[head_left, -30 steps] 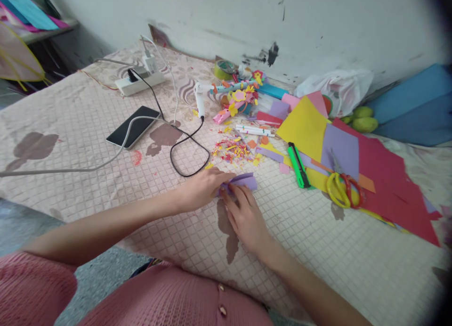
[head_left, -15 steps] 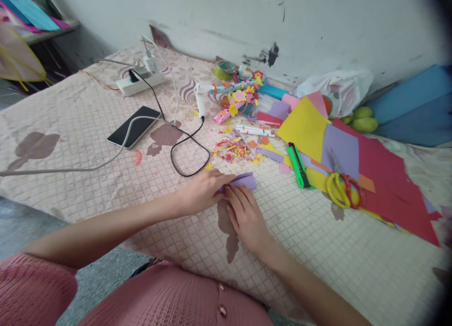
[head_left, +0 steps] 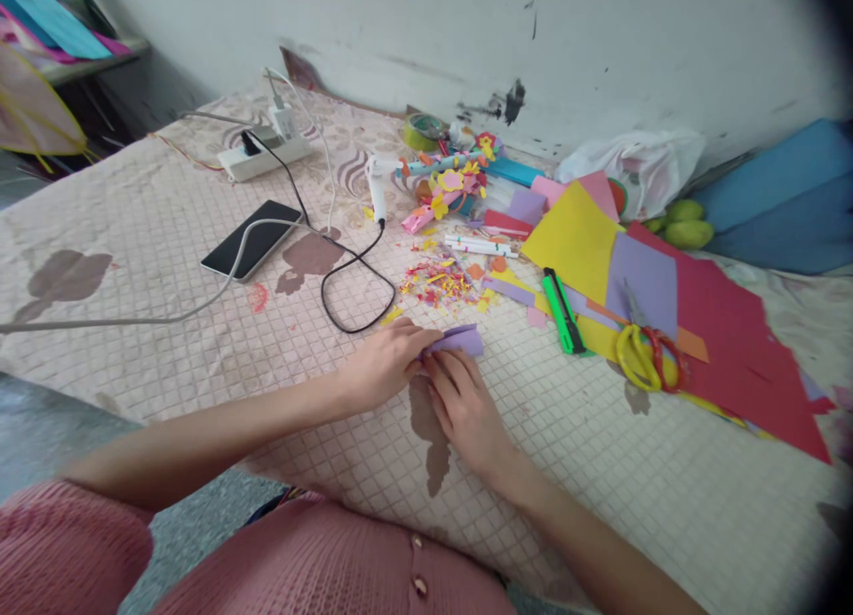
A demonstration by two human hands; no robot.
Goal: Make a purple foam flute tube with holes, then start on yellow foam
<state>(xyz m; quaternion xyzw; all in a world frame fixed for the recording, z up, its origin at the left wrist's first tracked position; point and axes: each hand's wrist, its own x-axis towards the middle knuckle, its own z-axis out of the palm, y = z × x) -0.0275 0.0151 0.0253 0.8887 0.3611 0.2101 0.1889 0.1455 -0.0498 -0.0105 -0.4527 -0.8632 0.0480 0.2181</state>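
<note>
A small piece of purple paper (head_left: 465,339), partly curled over, lies low on the tablecloth between my hands. My left hand (head_left: 390,359) pinches its left end, fingers pressed together. From the near side, the closed fingers of my right hand (head_left: 465,402) press on its lower edge. The part of the paper under the fingertips is hidden. Just beyond it is a heap of tiny yellow, red and orange paper scraps (head_left: 440,282). To the right lies a green cutter (head_left: 563,313).
Scissors (head_left: 645,359) rest on red (head_left: 733,348), yellow and purple sheets at the right. A white glue gun (head_left: 377,191) stands behind, its black cable looping toward my hands. A phone (head_left: 251,240) and a power strip (head_left: 263,159) are at the left. Paper flowers (head_left: 453,188) lie near the wall.
Both hands keep nearly the same place on the purple paper. My left forearm and sleeve have shifted slightly.
</note>
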